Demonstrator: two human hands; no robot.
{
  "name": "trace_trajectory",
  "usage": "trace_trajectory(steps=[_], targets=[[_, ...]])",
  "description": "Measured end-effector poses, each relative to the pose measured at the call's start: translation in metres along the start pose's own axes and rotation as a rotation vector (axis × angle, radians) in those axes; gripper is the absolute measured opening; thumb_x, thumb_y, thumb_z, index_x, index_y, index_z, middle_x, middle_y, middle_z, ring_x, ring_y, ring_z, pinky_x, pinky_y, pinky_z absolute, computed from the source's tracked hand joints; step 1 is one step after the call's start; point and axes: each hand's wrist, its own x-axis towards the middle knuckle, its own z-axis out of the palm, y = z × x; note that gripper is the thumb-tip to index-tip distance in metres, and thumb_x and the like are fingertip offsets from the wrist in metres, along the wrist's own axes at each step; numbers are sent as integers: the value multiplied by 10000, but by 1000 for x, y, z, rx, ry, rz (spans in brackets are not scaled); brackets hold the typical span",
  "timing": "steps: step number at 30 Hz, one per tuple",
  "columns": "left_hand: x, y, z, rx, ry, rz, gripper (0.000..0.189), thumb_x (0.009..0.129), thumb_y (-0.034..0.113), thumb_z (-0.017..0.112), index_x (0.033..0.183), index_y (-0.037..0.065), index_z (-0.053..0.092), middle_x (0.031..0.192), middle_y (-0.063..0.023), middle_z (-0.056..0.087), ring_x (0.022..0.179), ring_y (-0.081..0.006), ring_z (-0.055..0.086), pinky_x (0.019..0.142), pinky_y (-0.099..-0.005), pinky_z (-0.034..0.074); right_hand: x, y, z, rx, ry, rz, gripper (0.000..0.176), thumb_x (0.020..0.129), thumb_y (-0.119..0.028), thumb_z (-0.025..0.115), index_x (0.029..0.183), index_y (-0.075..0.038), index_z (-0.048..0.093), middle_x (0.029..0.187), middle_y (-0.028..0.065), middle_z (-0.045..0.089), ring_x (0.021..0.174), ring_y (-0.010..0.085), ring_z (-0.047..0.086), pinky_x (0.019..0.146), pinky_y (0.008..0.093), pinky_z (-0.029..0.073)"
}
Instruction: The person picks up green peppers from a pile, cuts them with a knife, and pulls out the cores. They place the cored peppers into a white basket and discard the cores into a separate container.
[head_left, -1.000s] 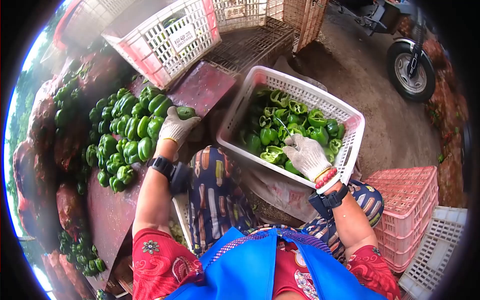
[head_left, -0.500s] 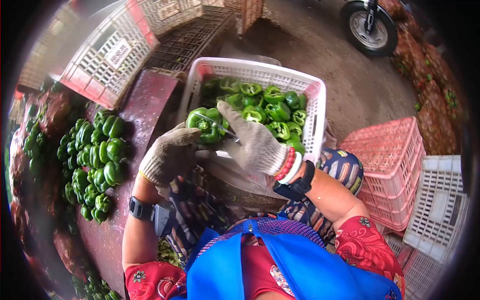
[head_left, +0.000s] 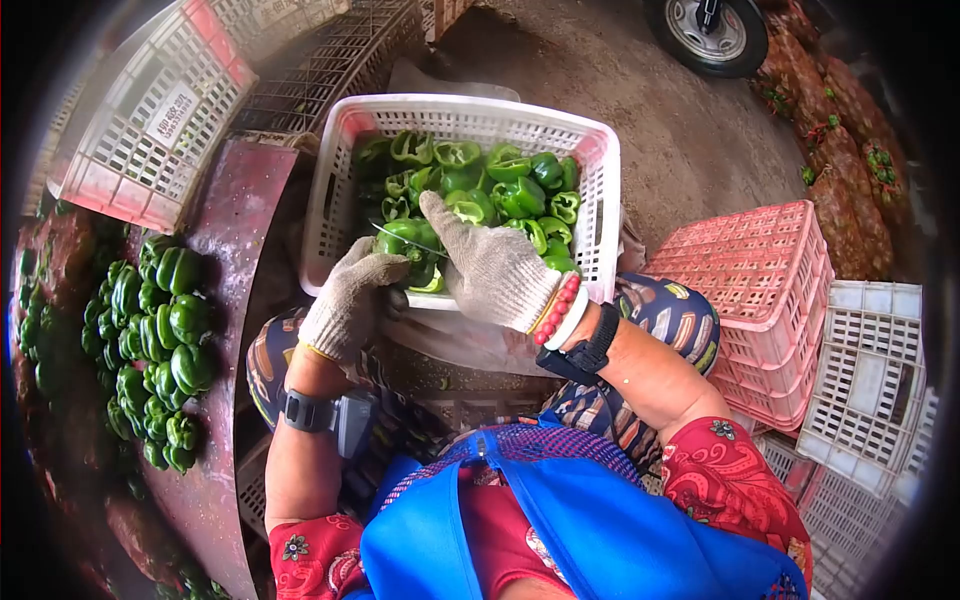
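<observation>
My left hand (head_left: 348,298), in a grey knit glove, is closed around a green bell pepper (head_left: 402,238) over the near side of a white plastic crate (head_left: 470,108). My gloved right hand (head_left: 500,275) grips a small knife (head_left: 434,250), its handle hidden in the palm. The thin blade lies across the pepper, and my right thumb points up past it. Inside the crate are many cut green peppers (head_left: 520,197), several showing hollow, pale insides.
Whole green peppers (head_left: 165,325) are heaped on a reddish metal surface (head_left: 225,215) at left. A white-and-red crate (head_left: 150,115) stands behind them. Stacked pink crates (head_left: 745,270) and a white crate (head_left: 870,375) are at right. A wheel (head_left: 708,35) and filled sacks (head_left: 850,190) lie beyond.
The view has shifted, so the crates and pepper heap appear farther left. Both hands have moved rightward relative to the crate, and the held pepper has turned under the blade.
</observation>
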Motion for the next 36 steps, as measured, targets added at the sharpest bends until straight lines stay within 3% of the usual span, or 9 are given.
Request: trace_trajectory(steps=[8, 13, 17, 18, 25, 27, 30, 33, 36], targets=[[8, -18, -6, 448, 169, 201, 357, 921, 294, 725, 1122, 16, 626, 846, -61, 691, 642, -115, 628, 575, -270, 496, 6, -12, 13, 30, -82, 100, 811, 877, -77, 600, 1608, 31, 264, 829, 250, 695, 659, 427, 681, 626, 532, 552], [1, -13, -2, 333, 165, 54, 221, 974, 185, 614, 1079, -2, 663, 951, -39, 636, 876, -129, 627, 732, -295, 503, 3, -1, 24, 48, 21, 3, 867, 874, -110, 622, 1624, 24, 209, 824, 247, 696, 667, 422, 687, 639, 535, 555], [17, -39, -5, 636, 313, 258, 299, 924, 270, 711, 1077, 26, 632, 763, -14, 628, 667, -117, 600, 612, -283, 482, 3, -9, 16, -47, -184, 153, 904, 871, -139, 640, 1622, 57, 177, 818, 261, 700, 707, 413, 707, 647, 521, 555], [8, -22, 11, 794, 364, 197, 508, 850, 403, 774, 1125, -3, 638, 949, -237, 742, 953, -407, 732, 851, -447, 548, 6, -16, 7, -11, -295, 283, 953, 878, -251, 678, 1638, 17, 170, 922, 251, 739, 807, 403, 745, 717, 506, 586], [3, -12, -4, 81, 173, 364, 271, 996, 211, 588, 1203, 42, 628, 935, -29, 669, 665, -71, 561, 614, -245, 456, -4, 22, 45, -94, -398, 471, 831, 903, -132, 618, 1606, 40, 208, 829, 233, 734, 743, 396, 736, 667, 481, 571], [-4, 3, -12, 93, 154, 399, 358, 997, 190, 552, 1314, 26, 576, 1105, -72, 688, 881, -121, 650, 767, -277, 527, -18, 38, 61, -153, -448, 514, 659, 926, -211, 625, 1488, 53, 406, 830, 237, 738, 732, 386, 735, 664, 496, 567], [-5, 5, -1, 10, 85, 409, 421, 954, 130, 632, 1354, 13, 567, 1226, -88, 655, 1108, -161, 630, 978, -301, 517, 2, 45, 47, 350, -378, 532, 418, 1009, -312, 583, 1248, 28, 629, 852, 190, 751, 679, 303, 749, 612, 475, 589], [-2, 1, 18, 14, 6, 377, 650, 860, -8, 728, 1458, 41, 478, 1282, -92, 634, 1125, -169, 627, 1005, -318, 517, 0, 5, -13, 1546, -200, 641, 426, 1052, -414, 551, 1088, -17, 701, 788, 132, 718, 486, 207, 647, 470, 369, 556], [8, -10, 18, 444, 30, 541, 705, 900, 75, 753, 1520, 46, 420, 1392, -121, 586, 1176, -178, 612, 1031, -332, 511, 9, 3, -13, 1601, -146, 459, 425, 1062, -409, 558, 1221, -21, 627, 777, 108, 676, 356, 153, 529, 289, 267, 412]])
